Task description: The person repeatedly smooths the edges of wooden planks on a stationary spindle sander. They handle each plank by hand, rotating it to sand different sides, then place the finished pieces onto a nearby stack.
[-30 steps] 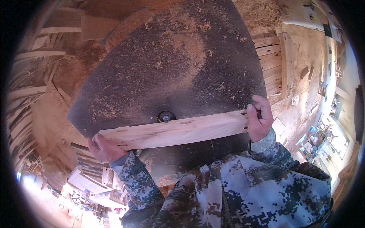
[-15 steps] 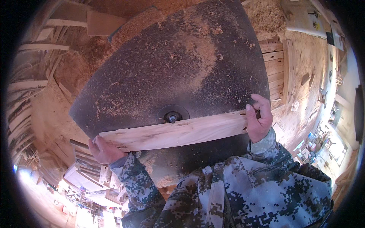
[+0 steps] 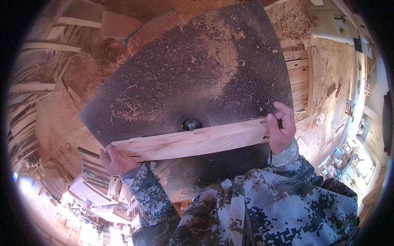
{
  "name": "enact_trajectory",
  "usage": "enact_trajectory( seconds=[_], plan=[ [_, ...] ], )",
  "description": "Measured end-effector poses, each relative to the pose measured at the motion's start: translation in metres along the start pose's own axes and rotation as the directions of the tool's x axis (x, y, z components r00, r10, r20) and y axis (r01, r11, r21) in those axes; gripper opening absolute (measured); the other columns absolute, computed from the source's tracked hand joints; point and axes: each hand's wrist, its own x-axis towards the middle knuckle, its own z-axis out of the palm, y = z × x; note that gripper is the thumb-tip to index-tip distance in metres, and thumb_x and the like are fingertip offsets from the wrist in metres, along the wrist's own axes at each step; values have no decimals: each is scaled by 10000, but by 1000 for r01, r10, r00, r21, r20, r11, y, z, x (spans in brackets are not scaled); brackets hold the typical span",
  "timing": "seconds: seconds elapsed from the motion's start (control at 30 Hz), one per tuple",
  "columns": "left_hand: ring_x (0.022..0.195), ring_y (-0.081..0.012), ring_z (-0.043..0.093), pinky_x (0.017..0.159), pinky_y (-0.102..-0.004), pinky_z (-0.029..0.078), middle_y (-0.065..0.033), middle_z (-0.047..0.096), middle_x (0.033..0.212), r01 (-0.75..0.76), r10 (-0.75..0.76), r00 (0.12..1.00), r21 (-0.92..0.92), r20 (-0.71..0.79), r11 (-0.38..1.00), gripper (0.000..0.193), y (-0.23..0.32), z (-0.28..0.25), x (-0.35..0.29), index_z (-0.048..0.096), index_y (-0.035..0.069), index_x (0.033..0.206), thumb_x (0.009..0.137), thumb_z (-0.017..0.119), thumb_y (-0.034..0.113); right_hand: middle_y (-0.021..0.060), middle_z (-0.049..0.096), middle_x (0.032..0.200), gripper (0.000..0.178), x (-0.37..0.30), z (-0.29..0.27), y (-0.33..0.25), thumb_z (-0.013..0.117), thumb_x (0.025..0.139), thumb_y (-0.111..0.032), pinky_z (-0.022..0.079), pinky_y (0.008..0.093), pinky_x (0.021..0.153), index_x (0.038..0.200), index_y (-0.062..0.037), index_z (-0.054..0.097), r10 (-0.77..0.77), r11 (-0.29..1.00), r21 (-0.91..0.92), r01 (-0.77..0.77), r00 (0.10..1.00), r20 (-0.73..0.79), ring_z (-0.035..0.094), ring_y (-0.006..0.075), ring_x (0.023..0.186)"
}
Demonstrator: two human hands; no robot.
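A pale wooden board (image 3: 197,140) with slots near its ends lies across a dark machine table (image 3: 164,90), on the side nearest me. My left hand (image 3: 119,160) is closed round its left end. At the right end, my right hand (image 3: 282,128) grips the board between thumb and fingers. Just beyond the board's far edge, a metal spindle (image 3: 191,125) stands up from a round dark recess in the table. The board's edge passes close to the spindle; whether they touch I cannot tell.
Wood shavings (image 3: 221,53) are scattered over the table. Slotted wooden pieces (image 3: 297,78) are stacked beyond its right side. Curved wooden strips (image 3: 45,46) lie at the far left, and dark slats (image 3: 92,162) stand near my left hand. Sawdust covers the floor.
The whole view has shifted slightly, the table appearing a little further right. Against the spindle, the board and both hands sit very slightly further left. Both hands keep their hold.
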Motion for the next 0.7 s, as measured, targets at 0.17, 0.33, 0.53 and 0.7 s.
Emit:
enact_trajectory(
  seconds=[0.17,0.33,0.53,0.7],
  plan=[
    [1094,-246,670,907,-364,566,-197,652,1298,62,-62,998,-12,-30,998,627,-5,-17,7,429,-120,1538,1011,625,158,44,574,905,375,-8,14,-6,674,962,21,493,285,774,1332,4,613,-120,993,1,120,993,3,539,129,787],
    [1079,-238,677,892,-351,569,-187,659,1277,70,-70,997,-3,-37,998,608,-7,-29,20,441,-121,1527,1017,614,161,29,563,905,368,-2,24,-10,674,970,31,491,279,802,1331,17,607,-130,991,34,131,991,-27,531,129,790],
    [1072,-233,675,904,-347,565,-171,664,1261,50,-51,997,-31,-58,998,556,-6,-26,16,473,-111,1496,1025,599,156,19,552,927,362,-4,22,-14,665,992,25,477,251,782,1347,13,596,-86,995,52,88,996,-32,519,100,814],
    [1057,-231,670,911,-350,564,-163,665,1238,48,-49,997,-16,-52,999,547,3,-22,16,478,-106,1492,1017,612,129,8,552,937,363,-7,20,-14,658,1004,20,471,241,772,1361,10,592,-72,996,49,73,997,-38,513,84,823]
  ],
)
